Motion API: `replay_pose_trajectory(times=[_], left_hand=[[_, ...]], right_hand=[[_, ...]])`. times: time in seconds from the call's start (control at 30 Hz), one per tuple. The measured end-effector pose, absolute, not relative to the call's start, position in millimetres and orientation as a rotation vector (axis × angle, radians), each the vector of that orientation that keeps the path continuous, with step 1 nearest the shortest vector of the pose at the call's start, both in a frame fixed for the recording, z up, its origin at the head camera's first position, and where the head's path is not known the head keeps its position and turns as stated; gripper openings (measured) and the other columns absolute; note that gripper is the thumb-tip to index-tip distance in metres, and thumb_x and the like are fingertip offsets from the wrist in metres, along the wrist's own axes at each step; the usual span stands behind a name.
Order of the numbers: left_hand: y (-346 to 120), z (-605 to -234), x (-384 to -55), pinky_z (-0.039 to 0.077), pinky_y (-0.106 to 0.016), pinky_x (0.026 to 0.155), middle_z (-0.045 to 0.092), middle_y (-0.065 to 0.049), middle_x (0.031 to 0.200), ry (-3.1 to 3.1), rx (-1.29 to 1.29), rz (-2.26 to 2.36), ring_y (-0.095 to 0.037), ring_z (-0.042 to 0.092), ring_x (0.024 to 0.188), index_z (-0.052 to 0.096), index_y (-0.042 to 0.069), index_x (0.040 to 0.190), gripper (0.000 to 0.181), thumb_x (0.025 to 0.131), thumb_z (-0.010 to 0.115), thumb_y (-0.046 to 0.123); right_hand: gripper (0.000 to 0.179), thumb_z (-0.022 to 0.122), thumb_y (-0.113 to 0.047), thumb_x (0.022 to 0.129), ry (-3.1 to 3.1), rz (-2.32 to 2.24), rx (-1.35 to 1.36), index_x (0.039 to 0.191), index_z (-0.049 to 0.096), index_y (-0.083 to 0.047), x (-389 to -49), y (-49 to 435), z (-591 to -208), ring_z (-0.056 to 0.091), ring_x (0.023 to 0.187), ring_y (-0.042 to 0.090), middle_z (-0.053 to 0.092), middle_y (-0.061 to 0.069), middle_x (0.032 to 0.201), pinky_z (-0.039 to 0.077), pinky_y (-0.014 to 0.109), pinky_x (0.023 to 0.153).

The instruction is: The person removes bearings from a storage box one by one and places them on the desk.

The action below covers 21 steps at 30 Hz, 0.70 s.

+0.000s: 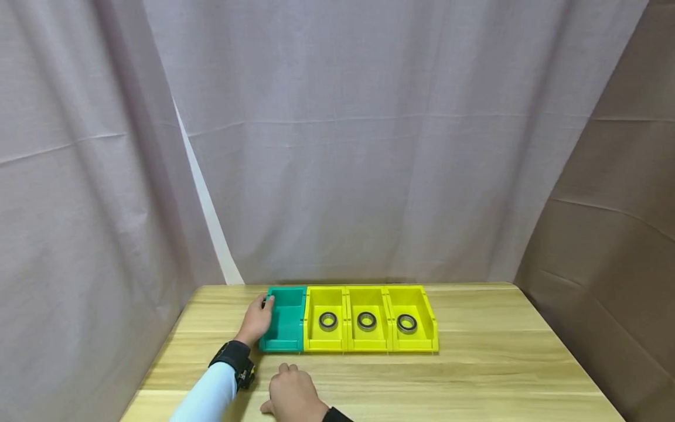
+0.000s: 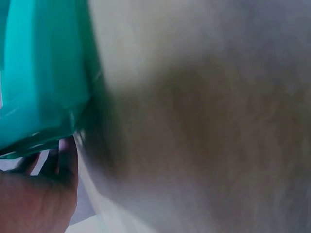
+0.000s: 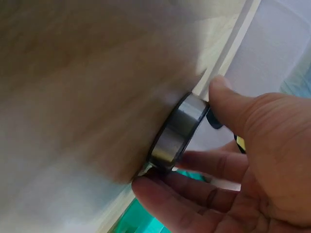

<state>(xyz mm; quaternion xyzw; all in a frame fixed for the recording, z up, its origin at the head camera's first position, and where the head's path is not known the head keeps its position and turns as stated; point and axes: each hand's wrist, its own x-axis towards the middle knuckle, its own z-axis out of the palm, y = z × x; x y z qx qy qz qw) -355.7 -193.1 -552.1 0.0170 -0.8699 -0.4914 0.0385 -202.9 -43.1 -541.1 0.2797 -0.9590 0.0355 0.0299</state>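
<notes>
My left hand (image 1: 257,319) grips the left side of a green storage bin (image 1: 286,319), thumb near its upper rim. In the left wrist view the fingers of that hand (image 2: 41,194) reach round the edge of the green bin (image 2: 48,82). Nearer the front, my right hand (image 1: 295,394) is low over the table. The right wrist view shows this hand (image 3: 228,179) pinching a ball bearing (image 3: 178,131) with a shiny steel outer ring between thumb and fingers. From above, the back of the hand hides that bearing.
Three yellow bins stand in a row right of the green one: a left (image 1: 327,344), a middle (image 1: 367,344) and a right bin (image 1: 413,344). Each has one bearing lying in it. The wooden table (image 1: 501,363) ends at a grey curtain (image 1: 343,176) behind.
</notes>
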Motion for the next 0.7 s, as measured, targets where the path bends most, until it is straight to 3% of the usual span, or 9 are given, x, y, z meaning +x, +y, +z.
replay_pose_trajectory(times=[0.27, 0.53, 0.7], left_hand=[[-194, -552, -355, 0.050, -0.061, 0.108, 0.061, -0.031, 0.143, -2.601, 0.169, -1.548, -0.049, 0.059, 0.133, 0.061, -0.005, 0.142, 0.054, 0.114, 0.046, 0.040], [-194, -540, -348, 0.046, -0.061, 0.117, 0.056, -0.031, 0.150, -2.583, 0.227, -1.614, -0.049, 0.054, 0.140, 0.055, -0.006, 0.148, 0.071, 0.110, 0.052, 0.054], [-192, -531, -340, 0.048, -0.060, 0.114, 0.061, -0.031, 0.145, -2.478, 0.176, -1.533, -0.047, 0.057, 0.137, 0.056, -0.007, 0.146, 0.059, 0.110, 0.059, 0.039]], right_hand=[[0.045, 0.072, -0.057, 0.097, -2.876, 0.370, 0.867, 0.111, 0.080, -0.015, -212, -4, -526, 0.067, 0.081, 0.013, 0.074, 0.000, 0.094, 0.051, 0.029, 0.062], [0.046, 0.070, -0.052, 0.100, -2.745, 0.413, 0.737, 0.122, 0.079, -0.013, -221, 57, -507, 0.073, 0.102, 0.024, 0.079, 0.007, 0.114, 0.063, 0.042, 0.083], [0.047, 0.069, -0.049, 0.102, -2.703, 0.500, 0.678, 0.130, 0.077, -0.012, -228, 93, -494, 0.071, 0.119, 0.031, 0.076, 0.012, 0.126, 0.060, 0.050, 0.100]])
